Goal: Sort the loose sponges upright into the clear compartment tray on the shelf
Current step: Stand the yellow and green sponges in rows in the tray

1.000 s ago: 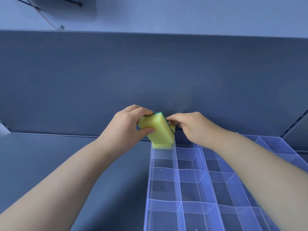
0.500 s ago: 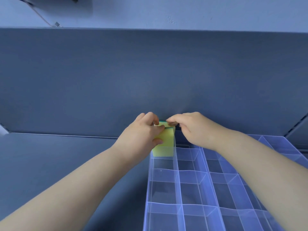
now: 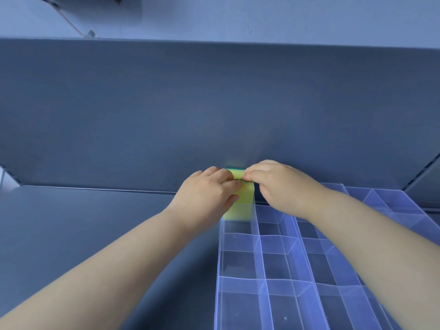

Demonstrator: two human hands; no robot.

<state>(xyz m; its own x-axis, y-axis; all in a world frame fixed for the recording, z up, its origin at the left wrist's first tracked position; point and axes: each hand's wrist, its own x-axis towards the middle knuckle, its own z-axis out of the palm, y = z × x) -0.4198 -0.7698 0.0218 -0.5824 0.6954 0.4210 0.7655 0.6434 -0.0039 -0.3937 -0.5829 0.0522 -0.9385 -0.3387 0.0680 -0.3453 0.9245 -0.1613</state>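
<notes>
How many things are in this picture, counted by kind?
hands: 2, left hand and right hand, both gripping the sponge
clear tray: 1
yellow sponge: 1 for sure; perhaps another behind it
total: 4

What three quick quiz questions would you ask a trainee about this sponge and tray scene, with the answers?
1. Which compartment of the clear tray holds the yellow sponge? A far-left corner; B near-right corner; C centre.
2. True or false: the left hand and the right hand both touch the sponge's top.
3. Is the sponge standing upright or lying flat?
Key: 1 A; 2 true; 3 upright.
</notes>
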